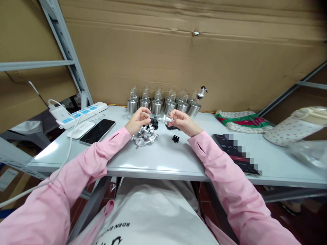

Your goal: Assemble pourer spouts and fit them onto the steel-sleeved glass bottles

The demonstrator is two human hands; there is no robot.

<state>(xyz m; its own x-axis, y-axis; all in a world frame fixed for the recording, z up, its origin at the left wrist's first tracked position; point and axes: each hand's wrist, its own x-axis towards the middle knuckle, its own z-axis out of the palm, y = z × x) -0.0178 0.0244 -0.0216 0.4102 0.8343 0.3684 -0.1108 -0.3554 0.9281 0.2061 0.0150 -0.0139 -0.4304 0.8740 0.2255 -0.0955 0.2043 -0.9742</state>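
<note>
My right hand (181, 123) pinches a small silver spout piece (166, 119) with a wide flange, held sideways above the table. Opposite it, my left hand (139, 121) has thumb and forefinger drawn together beside some black parts (154, 121); whether anything is between those fingertips I cannot make out. Below my left hand lies a heap of loose silver spout pieces (145, 136). Several small black pieces (175, 138) lie under my right hand, and thin black ones (171, 127) lie just behind them, partly covered by the fingers.
Glass bottles with metal sleeves (156, 106) stand in rows behind my hands; the rightmost carries a silver-and-black spout top (201, 92). At left are a phone (98, 131), white charger (81, 130) and power strip (81, 115). A timer phone (233, 149), patterned cloth (242, 121) and dotted container (293, 126) lie right.
</note>
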